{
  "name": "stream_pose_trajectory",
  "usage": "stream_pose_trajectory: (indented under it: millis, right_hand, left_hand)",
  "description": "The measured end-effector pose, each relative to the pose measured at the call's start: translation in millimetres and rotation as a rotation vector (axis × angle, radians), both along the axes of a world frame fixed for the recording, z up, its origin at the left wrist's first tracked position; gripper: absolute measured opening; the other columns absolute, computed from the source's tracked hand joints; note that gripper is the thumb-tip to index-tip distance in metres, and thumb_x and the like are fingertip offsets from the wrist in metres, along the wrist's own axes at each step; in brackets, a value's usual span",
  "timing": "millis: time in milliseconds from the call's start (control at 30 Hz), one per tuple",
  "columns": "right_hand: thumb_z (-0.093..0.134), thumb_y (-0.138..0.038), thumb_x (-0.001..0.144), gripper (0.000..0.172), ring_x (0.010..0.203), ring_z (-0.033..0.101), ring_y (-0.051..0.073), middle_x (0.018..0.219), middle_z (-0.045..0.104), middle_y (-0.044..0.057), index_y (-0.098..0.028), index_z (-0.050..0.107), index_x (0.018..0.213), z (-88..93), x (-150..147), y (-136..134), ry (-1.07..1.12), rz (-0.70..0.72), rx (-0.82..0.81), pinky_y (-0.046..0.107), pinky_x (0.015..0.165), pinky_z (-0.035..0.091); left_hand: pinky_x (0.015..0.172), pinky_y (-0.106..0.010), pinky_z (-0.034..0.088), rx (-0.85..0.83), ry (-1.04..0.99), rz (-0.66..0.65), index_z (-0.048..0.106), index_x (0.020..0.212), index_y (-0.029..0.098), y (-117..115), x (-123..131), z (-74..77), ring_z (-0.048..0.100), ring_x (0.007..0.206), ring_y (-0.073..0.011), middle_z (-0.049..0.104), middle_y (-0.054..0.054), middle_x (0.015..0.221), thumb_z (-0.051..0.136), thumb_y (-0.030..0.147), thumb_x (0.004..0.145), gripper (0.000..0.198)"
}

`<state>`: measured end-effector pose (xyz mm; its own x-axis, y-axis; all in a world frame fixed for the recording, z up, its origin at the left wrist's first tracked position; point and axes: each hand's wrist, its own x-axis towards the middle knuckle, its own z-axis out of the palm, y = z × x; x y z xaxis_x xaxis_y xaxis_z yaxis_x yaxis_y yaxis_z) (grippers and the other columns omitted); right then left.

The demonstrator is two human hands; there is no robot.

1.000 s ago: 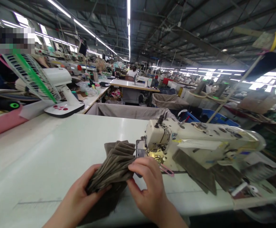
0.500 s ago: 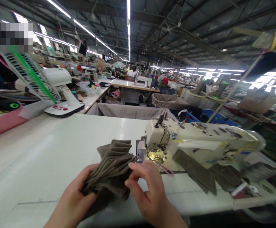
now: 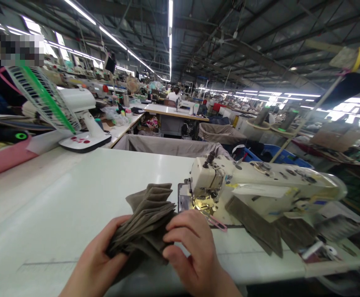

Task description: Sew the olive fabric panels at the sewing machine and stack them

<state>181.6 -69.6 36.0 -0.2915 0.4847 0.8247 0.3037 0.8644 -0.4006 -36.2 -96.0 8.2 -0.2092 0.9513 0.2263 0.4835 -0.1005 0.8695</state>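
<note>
A fanned stack of grey-brown fabric pieces (image 3: 147,214) sits between both hands above the white table (image 3: 59,198). My left hand (image 3: 98,258) grips the stack's lower left end, thumb on top. My right hand (image 3: 192,251) is closed on its right side, fingers curled over the top edges. Just to the right stands a cream sewing machine (image 3: 260,183), its needle area (image 3: 203,202) lit yellow, close to my right hand's fingertips. A pink-handled tool (image 3: 217,223) lies by the needle plate.
More grey-brown pieces (image 3: 254,225) hang over the machine bed to the right. A white desk fan (image 3: 71,115) stands at the back left, beside pink cloth (image 3: 3,159). Fabric bins (image 3: 167,144) lie behind the table. A person sits at a far table (image 3: 175,94).
My right hand's fingers have curled down onto the stack's right edge and moved slightly toward me. The stack stays fanned between both hands, shifted a little left of the needle.
</note>
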Motion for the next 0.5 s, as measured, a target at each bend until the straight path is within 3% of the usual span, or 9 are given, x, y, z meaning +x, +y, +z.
stream_pose_trajectory:
  millis: [100,233,500]
  right_hand:
    - [0.055,-0.019,0.101,0.008,0.079,0.065,0.019,0.085,0.070,0.003,-0.021,0.061,0.106,-3.4,-3,0,0.041,-0.041,-0.025,0.036,0.077,0.049]
    - [0.064,-0.018,0.097,0.033,0.074,0.065,0.018,0.082,0.070,0.001,-0.018,0.056,0.128,-6.8,-5,1,0.032,-0.141,0.013,0.035,0.076,0.051]
    - [0.062,-0.011,0.095,0.012,0.078,0.061,0.019,0.083,0.065,0.004,-0.018,0.066,0.104,-6.5,-4,1,0.004,-0.209,0.183,0.034,0.073,0.050]
  left_hand:
    - [0.080,-0.026,0.056,-0.022,-0.046,0.016,0.066,0.105,0.024,-4,4,2.8,0.072,0.085,-0.0234,0.078,0.000,0.097,0.063,0.028,0.066,0.039]
    - [0.078,-0.027,0.057,-0.043,-0.080,0.008,0.066,0.105,0.024,-9,12,6.6,0.072,0.082,-0.0232,0.078,-0.001,0.097,0.063,0.029,0.067,0.039]
    - [0.083,-0.028,0.058,-0.039,-0.058,0.010,0.066,0.103,0.026,-8,15,9.4,0.072,0.085,-0.0233,0.077,0.000,0.093,0.059,0.026,0.064,0.039]
